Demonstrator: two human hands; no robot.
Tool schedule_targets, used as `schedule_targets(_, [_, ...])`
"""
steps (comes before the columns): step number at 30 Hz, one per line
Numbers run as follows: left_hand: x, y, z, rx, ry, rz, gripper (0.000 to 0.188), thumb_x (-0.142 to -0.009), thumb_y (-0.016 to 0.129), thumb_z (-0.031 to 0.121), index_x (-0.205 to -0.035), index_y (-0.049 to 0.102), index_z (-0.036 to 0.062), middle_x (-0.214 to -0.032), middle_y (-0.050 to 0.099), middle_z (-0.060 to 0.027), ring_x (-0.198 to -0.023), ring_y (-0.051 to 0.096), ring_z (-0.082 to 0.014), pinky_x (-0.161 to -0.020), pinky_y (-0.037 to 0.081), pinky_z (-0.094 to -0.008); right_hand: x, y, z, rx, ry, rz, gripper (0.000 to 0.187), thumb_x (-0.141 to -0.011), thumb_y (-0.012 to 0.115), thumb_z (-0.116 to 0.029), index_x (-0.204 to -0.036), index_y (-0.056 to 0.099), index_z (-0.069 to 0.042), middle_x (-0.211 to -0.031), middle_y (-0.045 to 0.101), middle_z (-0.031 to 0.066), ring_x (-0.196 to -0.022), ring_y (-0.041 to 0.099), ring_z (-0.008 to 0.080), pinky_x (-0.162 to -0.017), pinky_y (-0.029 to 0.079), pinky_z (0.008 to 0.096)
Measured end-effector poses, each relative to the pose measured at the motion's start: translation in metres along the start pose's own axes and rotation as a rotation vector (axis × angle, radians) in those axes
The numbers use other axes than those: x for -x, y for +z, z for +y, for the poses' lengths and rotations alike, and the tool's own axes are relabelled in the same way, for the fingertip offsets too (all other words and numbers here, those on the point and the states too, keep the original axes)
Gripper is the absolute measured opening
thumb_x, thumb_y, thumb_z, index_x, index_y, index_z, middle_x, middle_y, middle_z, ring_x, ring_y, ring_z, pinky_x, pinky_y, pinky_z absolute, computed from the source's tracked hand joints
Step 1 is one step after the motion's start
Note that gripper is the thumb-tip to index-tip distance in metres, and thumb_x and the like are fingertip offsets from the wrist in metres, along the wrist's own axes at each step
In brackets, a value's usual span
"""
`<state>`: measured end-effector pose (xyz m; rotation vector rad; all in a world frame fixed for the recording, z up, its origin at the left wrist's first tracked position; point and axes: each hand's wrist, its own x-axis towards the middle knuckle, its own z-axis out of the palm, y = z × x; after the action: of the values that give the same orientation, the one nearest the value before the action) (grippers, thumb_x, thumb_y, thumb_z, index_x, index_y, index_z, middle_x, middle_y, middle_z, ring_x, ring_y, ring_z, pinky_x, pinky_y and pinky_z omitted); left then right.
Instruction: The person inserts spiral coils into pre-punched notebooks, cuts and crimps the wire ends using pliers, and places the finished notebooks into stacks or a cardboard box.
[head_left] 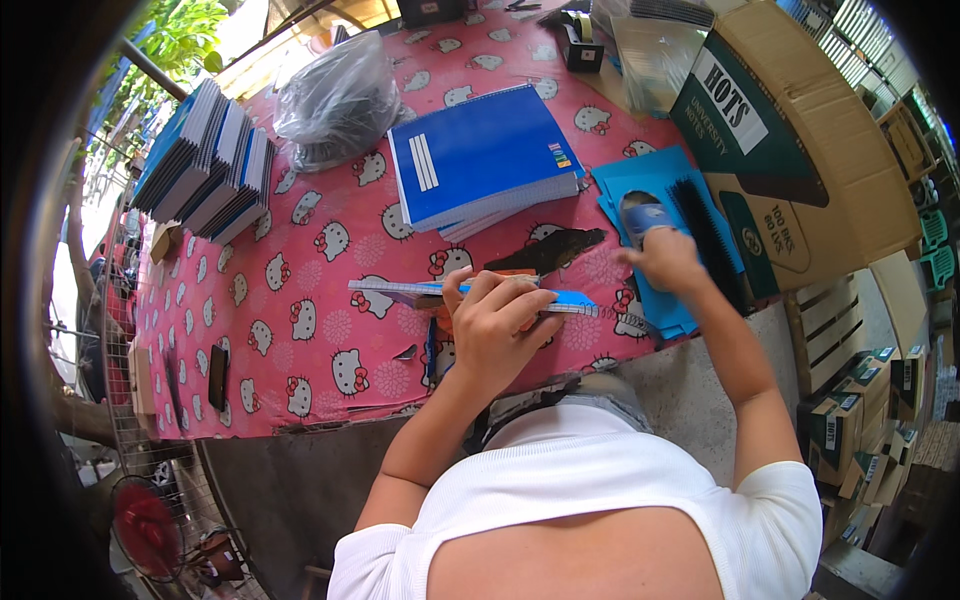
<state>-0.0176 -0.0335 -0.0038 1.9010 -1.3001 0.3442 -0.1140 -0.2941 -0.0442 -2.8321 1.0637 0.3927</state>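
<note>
My left hand [495, 325] grips a thin spiral notebook [575, 302], seen nearly edge-on above the table's near edge. Something orange [518, 273] shows just behind it. To the right, my right hand [668, 262] has its fingers curled at a rounded blue-and-grey thing [645, 214], whose kind I cannot make out. That thing is over several light-blue sheets [640, 175]. Beside it on the sheets lies a black bundle of bristly or coiled strips [708, 235]. Beyond my hands sits a stack of blue-covered notebooks [485, 150].
A pink patterned cloth [270, 340] with a torn dark patch covers the table. Stacked notebooks [205, 165] and a clear plastic bag [335, 105] stand at left. A large cardboard box [800, 140] is on the right, a tape dispenser [580, 45] at the back.
</note>
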Motion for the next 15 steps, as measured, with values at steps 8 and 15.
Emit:
schedule_targets(8, [0.001,0.004,-0.006,-0.066,-0.006,0.059,0.031,-0.060,0.082,0.028,-0.084,0.067,0.0144,-0.084,0.066,0.0028,-0.081,0.058,-0.0158,-0.097,0.028,-0.0411,-0.008,0.002,0.032,-0.485,-0.052,0.174,0.040,-0.066,0.069,-0.016,-0.101,0.055,-0.002,-0.093,0.066,0.0209,-0.087,0.064,0.0373,-0.078,0.051,0.0433])
schedule_targets(15, [-0.008,0.002,-0.007,-0.020,-0.040,0.084,0.026,-0.059,0.082,0.024,-0.077,0.067,0.0148,-0.077,0.066,0.0025,-0.076,0.059,-0.0156,-0.093,0.033,-0.0376,0.000,-0.014,0.015,-1.125,-0.463,0.138,0.037,-0.068,0.063,-0.004,-0.105,0.057,-0.003,-0.095,0.066,0.0095,-0.083,0.062,0.0156,-0.071,0.050,0.0287])
